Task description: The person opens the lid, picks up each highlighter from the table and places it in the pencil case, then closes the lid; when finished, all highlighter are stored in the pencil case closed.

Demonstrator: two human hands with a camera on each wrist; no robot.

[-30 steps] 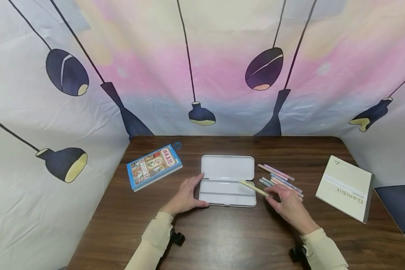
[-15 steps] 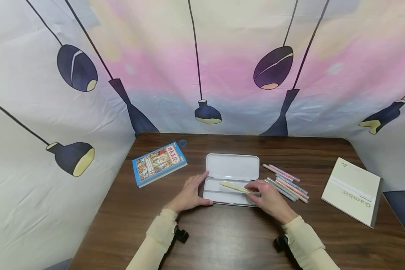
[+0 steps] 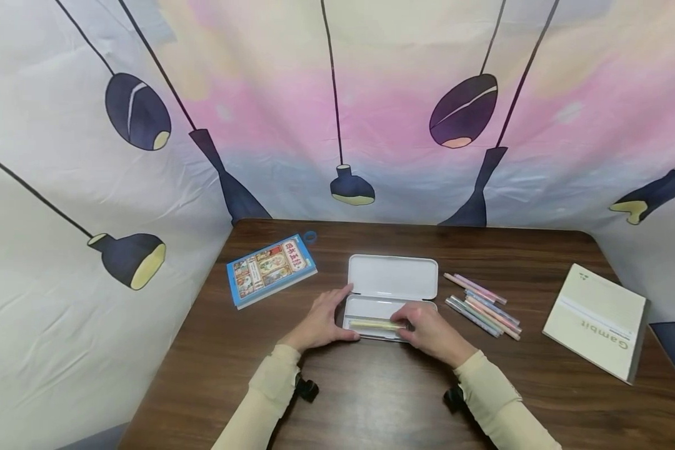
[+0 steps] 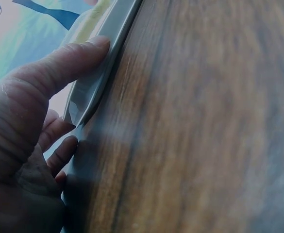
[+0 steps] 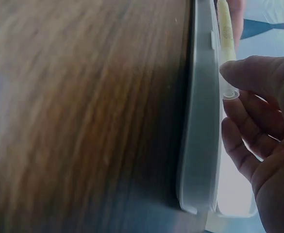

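Observation:
A white hinged pencil case (image 3: pixel 392 277) lies open on the table, its lid laid back and its tray split into compartments. My left hand (image 3: pixel 322 320) holds the case's left end, thumb (image 4: pixel 91 51) on the front rim and fingers at the far side. My right hand (image 3: pixel 432 331) pinches a pale yellow pen (image 3: pixel 368 324) by its right end. The pen lies lengthwise over the front compartment, low within the walls. In the right wrist view the yellow pen (image 5: pixel 226 43) shows a clear round end beneath the thumb.
Several pastel pens (image 3: pixel 484 315) lie in a loose pile right of the case. A blue-edged book (image 3: pixel 271 269) sits at the left, a blue ring (image 3: pixel 310 237) beside it. A cream notebook (image 3: pixel 593 319) lies at the right. Behind the table hangs a printed cloth (image 3: pixel 405 125).
My right hand has carried the yellow pen leftward from beside the pile into the case, turning it parallel to the front edge. The left hand stays on the case.

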